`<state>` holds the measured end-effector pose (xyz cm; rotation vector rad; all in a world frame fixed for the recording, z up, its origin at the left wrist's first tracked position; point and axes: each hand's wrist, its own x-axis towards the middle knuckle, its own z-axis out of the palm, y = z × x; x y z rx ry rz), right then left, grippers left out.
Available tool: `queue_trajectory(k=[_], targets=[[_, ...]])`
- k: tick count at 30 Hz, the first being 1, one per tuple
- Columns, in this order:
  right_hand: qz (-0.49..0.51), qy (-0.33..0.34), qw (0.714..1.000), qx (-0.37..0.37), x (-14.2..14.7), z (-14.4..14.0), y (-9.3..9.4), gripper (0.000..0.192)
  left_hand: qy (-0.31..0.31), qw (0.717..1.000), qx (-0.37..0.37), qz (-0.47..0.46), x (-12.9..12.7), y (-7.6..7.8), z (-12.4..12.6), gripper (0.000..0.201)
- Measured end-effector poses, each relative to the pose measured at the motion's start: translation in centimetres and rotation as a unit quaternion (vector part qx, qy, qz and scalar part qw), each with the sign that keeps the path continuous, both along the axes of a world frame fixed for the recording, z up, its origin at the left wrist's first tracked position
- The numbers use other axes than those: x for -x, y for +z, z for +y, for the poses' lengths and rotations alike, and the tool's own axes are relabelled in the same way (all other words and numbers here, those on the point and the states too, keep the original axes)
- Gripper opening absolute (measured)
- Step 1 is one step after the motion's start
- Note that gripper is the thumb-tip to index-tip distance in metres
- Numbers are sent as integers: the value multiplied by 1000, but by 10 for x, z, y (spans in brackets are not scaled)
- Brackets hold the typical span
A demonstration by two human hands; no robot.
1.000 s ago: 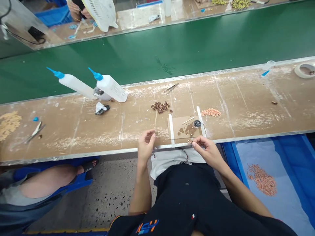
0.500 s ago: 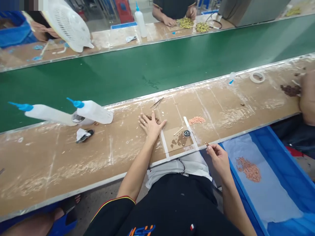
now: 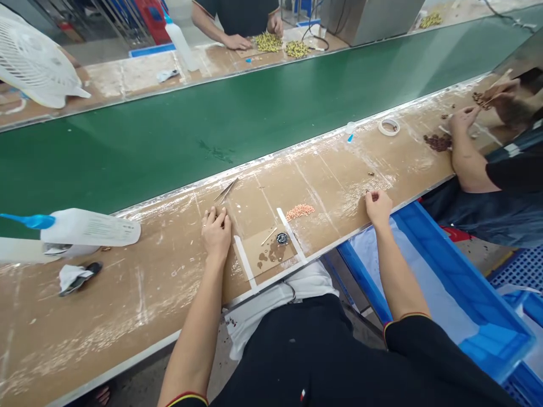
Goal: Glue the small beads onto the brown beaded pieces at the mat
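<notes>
My left hand (image 3: 217,232) rests on the brown-covered bench, fingers down and slightly apart. It covers most of a small heap of dark brown pieces, a bit of which shows between the fingers. Just beyond the fingertips lie metal tweezers (image 3: 226,190). My right hand (image 3: 379,207) is over the bench's front edge at the right, its thumb and fingers pinched on a small dark brown piece, mostly hidden. A similar small brown piece (image 3: 370,173) lies just beyond it. Between my hands are a pile of small orange-pink pieces (image 3: 300,212), a small round black pot (image 3: 282,238) and a cotton swab (image 3: 268,236).
White squeeze bottles with blue nozzles (image 3: 93,227) lie at the left, near a crumpled cloth (image 3: 76,278). A green conveyor belt (image 3: 169,135) runs behind the bench. A tape roll (image 3: 388,127) and a co-worker's arm (image 3: 469,158) are right. A blue bin (image 3: 487,305) stands below.
My right hand has moved from beside the bench's front edge up and right, onto the bench. My left hand's spread fingers have drawn closer together. The view has swung to the right.
</notes>
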<state>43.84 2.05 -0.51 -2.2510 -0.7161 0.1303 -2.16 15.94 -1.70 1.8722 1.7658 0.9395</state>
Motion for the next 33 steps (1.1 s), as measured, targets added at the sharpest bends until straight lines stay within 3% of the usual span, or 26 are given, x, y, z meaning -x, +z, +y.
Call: queue_trajectory(k=[6, 13, 17, 22, 29, 33], targets=[[-40, 1, 999, 21, -53, 36, -6, 14, 60, 998, -21, -10, 33, -3, -26, 39], [-55, -21, 998, 11, -65, 46, -11, 8, 105, 993, -49, 22, 50, -5, -91, 42], [-63, -28, 998, -4, -53, 36, -16, 14, 96, 993, -63, 16, 43, -10, -112, 39], [-75, -19, 997, -22, -14, 12, -29, 12, 48, 995, -83, -2, 39, -14, -114, 37], [-90, -2, 995, -35, 25, -12, -31, 11, 58, 989, -127, -48, 44, 10, -115, 37], [-92, 6, 995, -37, 34, -19, -20, 9, 98, 986, -88, -99, 42, 21, -118, 36]])
